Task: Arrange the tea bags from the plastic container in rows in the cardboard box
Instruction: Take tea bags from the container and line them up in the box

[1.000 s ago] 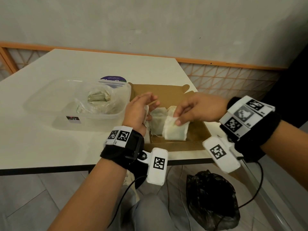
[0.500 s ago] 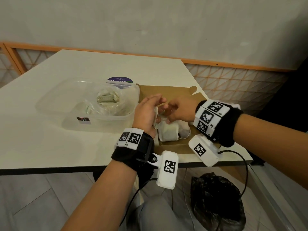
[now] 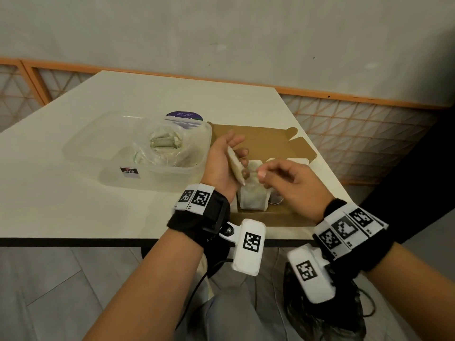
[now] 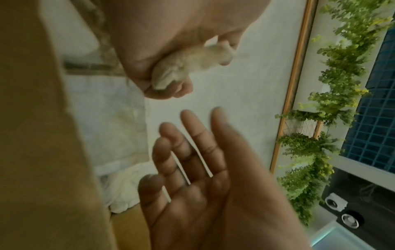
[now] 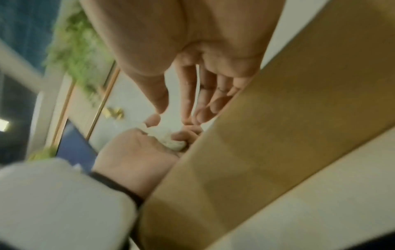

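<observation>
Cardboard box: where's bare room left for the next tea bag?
Free: far cardboard box floor, below the notched flap; table in front of the plastic container. Crowded: box's near-left corner, tea bags under left hand and right hand.

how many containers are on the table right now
2. The clear plastic container holding tea bags sits on the left of the white table; the open brown cardboard box stands just right of it, near the front edge. No other container shows.
</observation>
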`<state>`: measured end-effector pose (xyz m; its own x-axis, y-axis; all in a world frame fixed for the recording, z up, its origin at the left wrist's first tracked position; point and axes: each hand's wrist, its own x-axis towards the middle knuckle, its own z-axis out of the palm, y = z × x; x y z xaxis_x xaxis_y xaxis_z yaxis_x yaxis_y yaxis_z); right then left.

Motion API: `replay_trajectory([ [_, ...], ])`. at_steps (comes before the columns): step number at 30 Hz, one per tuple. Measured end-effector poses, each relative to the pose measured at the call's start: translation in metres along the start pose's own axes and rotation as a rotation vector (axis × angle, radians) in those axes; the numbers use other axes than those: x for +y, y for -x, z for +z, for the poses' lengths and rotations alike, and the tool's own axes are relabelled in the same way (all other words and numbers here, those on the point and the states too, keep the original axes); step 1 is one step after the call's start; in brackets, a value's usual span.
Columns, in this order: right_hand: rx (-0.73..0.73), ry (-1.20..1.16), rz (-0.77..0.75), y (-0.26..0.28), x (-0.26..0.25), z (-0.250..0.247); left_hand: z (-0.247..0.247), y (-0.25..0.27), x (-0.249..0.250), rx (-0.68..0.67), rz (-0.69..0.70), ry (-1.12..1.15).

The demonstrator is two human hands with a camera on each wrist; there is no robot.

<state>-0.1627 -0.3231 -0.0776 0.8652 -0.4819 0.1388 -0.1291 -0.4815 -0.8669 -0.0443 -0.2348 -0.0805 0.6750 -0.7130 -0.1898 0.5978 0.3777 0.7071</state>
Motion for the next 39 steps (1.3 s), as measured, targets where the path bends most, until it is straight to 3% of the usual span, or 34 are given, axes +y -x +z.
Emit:
replay_trajectory([
  [2,0.054,-0.206,0.032,0.0,-0.004,0.009,0.005,0.001,-0.001,-0.011,-0.008,-0.02],
  [5,0.044,-0.221,0.025,-0.002,0.0,0.023,0.01,0.004,-0.003,-0.028,-0.013,-0.06],
  [7,0.123,-0.255,0.036,-0.005,0.005,0.023,0.011,0.008,-0.003,-0.061,-0.002,-0.097],
  [12,0.255,-0.668,0.137,-0.01,0.015,0.011,0.006,0.003,-0.01,-0.089,0.06,-0.329],
  [19,0.25,-0.746,0.135,-0.007,0.011,0.008,0.001,0.0,-0.016,-0.128,0.073,-0.443],
  [21,0.235,-0.648,0.124,-0.009,0.009,0.0,0.001,0.0,-0.016,-0.113,0.096,-0.434],
  [27,0.104,0.066,0.067,-0.024,-0.003,-0.041,0.0,-0.002,-0.02,-0.089,0.126,-0.501],
  [31,0.022,0.471,0.074,-0.032,-0.02,-0.073,0.0,-0.001,-0.018,-0.021,0.133,-0.417],
  [36,-0.242,0.748,0.222,-0.031,-0.03,-0.091,-0.002,-0.004,-0.017,0.007,0.129,-0.418],
  [39,-0.302,0.818,0.227,-0.037,-0.024,-0.084,-0.003,-0.006,-0.018,-0.004,0.124,-0.462],
])
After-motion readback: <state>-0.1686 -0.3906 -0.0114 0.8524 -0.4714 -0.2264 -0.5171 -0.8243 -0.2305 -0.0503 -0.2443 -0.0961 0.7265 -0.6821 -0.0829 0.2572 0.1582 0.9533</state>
